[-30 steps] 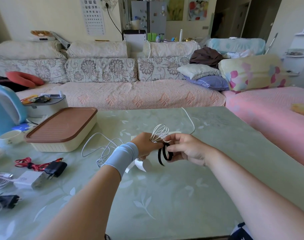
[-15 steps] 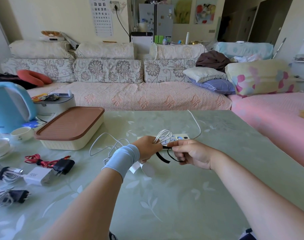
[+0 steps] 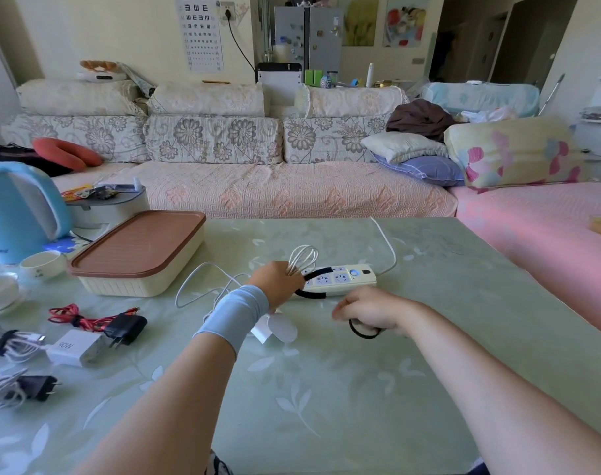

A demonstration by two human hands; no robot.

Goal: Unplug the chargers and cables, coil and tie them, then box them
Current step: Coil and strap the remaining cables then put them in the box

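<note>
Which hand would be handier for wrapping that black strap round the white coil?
Probably the right hand: it hovers close beside the strap, seemingly holding only a small black loop. The left hand is busy gripping the coil, so it can only steady it.

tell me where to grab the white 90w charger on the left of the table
Pinch the white charger across its long side faces, coming down from above. It lies flat on the table, with a tied cable off the left end and a black plug crowding the right end, so the ends look awkward.
</note>
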